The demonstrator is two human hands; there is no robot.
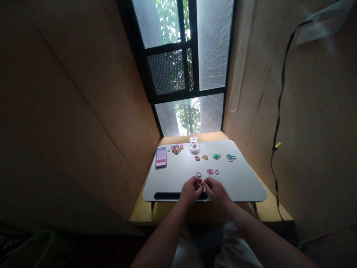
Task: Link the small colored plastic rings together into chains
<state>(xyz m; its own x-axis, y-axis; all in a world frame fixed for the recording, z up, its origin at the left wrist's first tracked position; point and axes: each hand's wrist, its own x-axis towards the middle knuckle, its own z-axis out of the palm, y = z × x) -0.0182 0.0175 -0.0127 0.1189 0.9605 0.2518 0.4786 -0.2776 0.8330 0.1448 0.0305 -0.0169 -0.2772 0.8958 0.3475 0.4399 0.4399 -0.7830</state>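
Near the front edge of a white lap desk, my left hand and my right hand meet with their fingertips pinched. Between them is a small yellow hair tie, partly covered by the fingers. Just beyond my fingers lies a single purple hair tie. A few pink hair ties are to its right. Farther back sit small groups of red hair ties, orange-yellow hair ties, green hair ties and blue hair ties.
A mixed heap of hair ties lies at the back left, beside a phone-like rectangle with a blurred face. A clear round container stands at the back, its lid raised. Walls flank the desk; a black cable hangs at the right.
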